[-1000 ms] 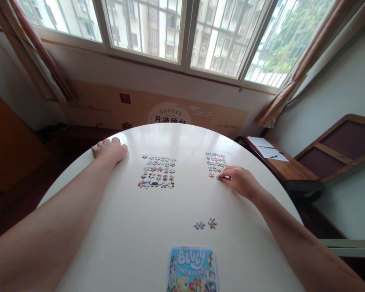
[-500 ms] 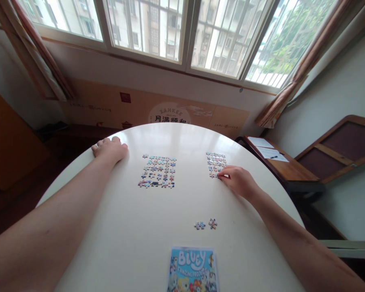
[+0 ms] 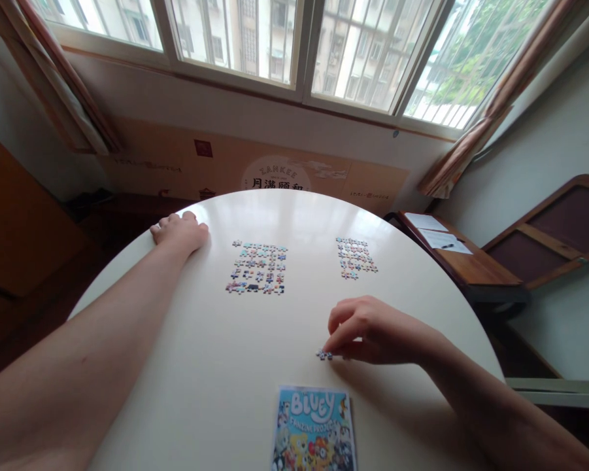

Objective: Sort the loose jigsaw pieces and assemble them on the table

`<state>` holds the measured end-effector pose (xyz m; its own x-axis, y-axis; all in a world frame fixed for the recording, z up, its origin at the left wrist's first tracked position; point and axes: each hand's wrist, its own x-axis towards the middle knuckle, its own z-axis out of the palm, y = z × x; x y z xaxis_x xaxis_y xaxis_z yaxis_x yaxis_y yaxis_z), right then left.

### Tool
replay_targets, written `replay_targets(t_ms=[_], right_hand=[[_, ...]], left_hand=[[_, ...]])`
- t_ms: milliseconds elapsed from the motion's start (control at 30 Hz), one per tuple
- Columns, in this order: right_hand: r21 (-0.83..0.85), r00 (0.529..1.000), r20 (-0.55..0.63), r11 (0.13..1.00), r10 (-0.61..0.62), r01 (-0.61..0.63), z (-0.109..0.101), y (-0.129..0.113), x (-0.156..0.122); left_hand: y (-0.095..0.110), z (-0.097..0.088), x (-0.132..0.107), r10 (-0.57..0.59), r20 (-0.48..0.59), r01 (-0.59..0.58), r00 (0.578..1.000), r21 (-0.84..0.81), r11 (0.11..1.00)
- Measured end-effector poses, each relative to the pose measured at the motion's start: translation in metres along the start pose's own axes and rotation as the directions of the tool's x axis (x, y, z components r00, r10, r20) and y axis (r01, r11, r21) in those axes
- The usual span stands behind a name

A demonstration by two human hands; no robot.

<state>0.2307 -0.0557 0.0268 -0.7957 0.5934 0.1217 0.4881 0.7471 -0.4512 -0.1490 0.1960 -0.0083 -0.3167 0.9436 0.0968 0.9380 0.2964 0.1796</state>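
Observation:
My left hand rests on the far left part of the white round table, fingers spread and slightly curled, holding nothing. Low over the table's front half, my right hand has its fingers bent down onto small jigsaw pieces, fingertips closed around one. Part of these pieces is hidden beneath the fingers. Left of centre lies a block of jigsaw pieces in loose rows. A smaller block of pieces lies right of centre, beyond my right hand.
A blue "Bluey" picture booklet lies at the near side of the table. To the right, a wooden desk holds papers and a pen. A wide window with curtains is behind the table.
My right hand has come back from the right block of pieces to the pieces near the booklet. My left hand stays in place. The view has shifted slightly.

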Motion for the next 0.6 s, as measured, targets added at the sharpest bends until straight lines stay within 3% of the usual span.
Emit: replay_targets(t_ms=[133, 300, 367, 500, 600], right_hand=[[-0.093, 0.999, 0.032, 0.995, 0.029, -0.026, 0.0, -0.001, 0.003], [-0.266, 0.974, -0.096, 0.938, 0.204, -0.222, -0.012, 0.019, -0.007], [-0.288, 0.941, -0.157, 0.897, 0.3, -0.334, -0.018, 0.031, -0.014], [-0.293, 0.821, -0.284, 0.771, 0.494, -0.565, -0.026, 0.052, -0.028], [-0.327, 0.761, -0.32, 0.688, 0.564, -0.648, -0.029, 0.061, -0.035]], left_hand=[[0.001, -0.001, 0.001, -0.005, 0.006, 0.005, 1.0, 0.003, 1.0], [0.001, -0.003, 0.0, -0.014, 0.018, 0.014, 1.0, 0.025, 1.0], [0.001, -0.004, -0.001, -0.011, 0.015, 0.011, 1.0, 0.026, 1.0], [0.0, -0.003, 0.0, -0.006, 0.005, 0.006, 1.0, 0.019, 1.0], [-0.001, -0.001, 0.002, -0.003, 0.003, 0.003, 1.0, 0.024, 1.0]])
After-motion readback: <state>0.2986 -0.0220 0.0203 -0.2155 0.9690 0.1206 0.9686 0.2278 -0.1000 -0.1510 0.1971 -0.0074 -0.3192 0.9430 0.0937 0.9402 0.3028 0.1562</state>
